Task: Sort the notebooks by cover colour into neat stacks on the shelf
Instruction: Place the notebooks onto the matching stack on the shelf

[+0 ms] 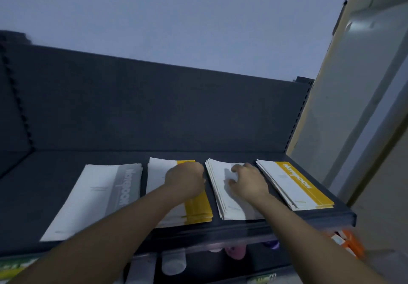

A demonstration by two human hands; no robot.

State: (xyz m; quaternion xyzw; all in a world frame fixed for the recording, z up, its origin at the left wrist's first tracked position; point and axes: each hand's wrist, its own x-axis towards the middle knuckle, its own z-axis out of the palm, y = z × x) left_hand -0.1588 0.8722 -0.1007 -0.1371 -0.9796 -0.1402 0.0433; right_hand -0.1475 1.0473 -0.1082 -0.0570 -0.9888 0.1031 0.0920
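Head view: my left hand (185, 180) rests on the yellow stack (197, 206), fingers hidden, grip unclear; my right hand (248, 183) presses loosely bent fingers on the neighbouring stack (227, 206).

four flat notebook stacks (95, 197) — one row

At your left, the grey-banded stack (95, 199) has white covers with a grey stripe and white lettering. The second stack (198, 208) is white with a yellow stripe. The third stack (223, 186) shows only white. The rightmost stack (295, 184) is white, its yellow stripe lettered white. The shelf (44, 184) is dark slate grey. Near right, below it, sits an orange-and-white box (351, 243).
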